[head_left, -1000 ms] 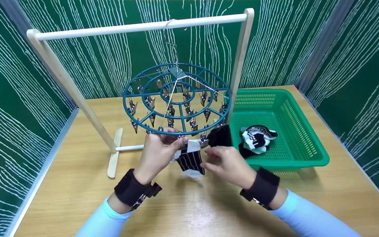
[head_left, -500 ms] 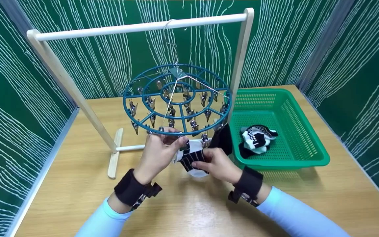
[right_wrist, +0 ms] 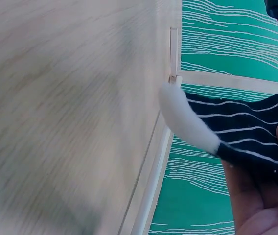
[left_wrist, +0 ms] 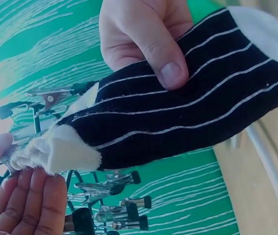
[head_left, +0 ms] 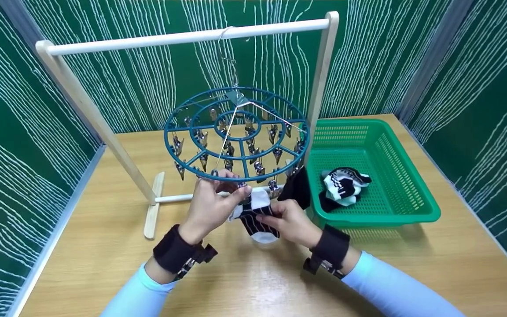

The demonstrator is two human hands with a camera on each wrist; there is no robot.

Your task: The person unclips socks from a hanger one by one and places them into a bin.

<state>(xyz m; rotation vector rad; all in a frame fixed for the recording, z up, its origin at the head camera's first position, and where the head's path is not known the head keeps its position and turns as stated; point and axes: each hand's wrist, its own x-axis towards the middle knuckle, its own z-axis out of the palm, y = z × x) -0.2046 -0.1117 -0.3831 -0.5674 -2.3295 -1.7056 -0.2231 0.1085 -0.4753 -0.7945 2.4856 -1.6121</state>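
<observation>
A black sock [head_left: 255, 220] with thin white stripes and a white toe and cuff hangs below the near rim of a round blue clip hanger [head_left: 243, 157]. At that rim my left hand [head_left: 211, 202] pinches a metal clip [head_left: 241, 185] by the sock's bunched white cuff [left_wrist: 63, 149]. Fingers hide how the clip sits on the fabric. My right hand [head_left: 295, 222] grips the striped middle of the sock from the right, its thumb [left_wrist: 171, 73] lying across the stripes in the left wrist view. The white toe [right_wrist: 185, 117] sticks out free in the right wrist view.
The hanger hooks over the white bar [head_left: 183, 37] of a wooden stand [head_left: 90, 110]. Several other clips [head_left: 177, 144] dangle from its rings. A black piece of fabric [head_left: 297, 187] hangs at the right. Behind it, a green basket [head_left: 390, 185] holds black-and-white fabric [head_left: 346, 185].
My right hand has come in from the right and taken hold of the sock, turning its toe slightly rightward. The left hand has stayed at the rim.
</observation>
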